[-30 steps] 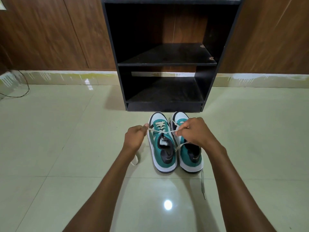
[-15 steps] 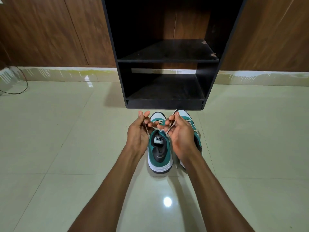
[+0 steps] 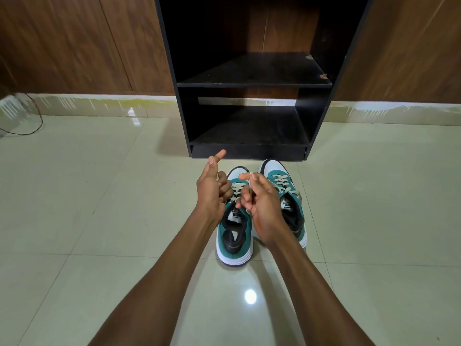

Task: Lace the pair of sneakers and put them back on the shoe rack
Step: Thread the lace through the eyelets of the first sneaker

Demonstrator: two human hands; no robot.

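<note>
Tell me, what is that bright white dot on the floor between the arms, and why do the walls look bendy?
In the head view, the dot is glare: a light mirrored in the glossy floor tile. Fainter reflections streak the skirting. The wide-angle lens bends edges, so the shoe rack seems to lean outward toward the top. The hands and sneakers look sharp.

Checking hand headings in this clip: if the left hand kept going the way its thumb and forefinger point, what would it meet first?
Probably the rack's bottom front edge: the left hand points forward and slightly right towards it, over bare floor. Depth is unclear.
</note>
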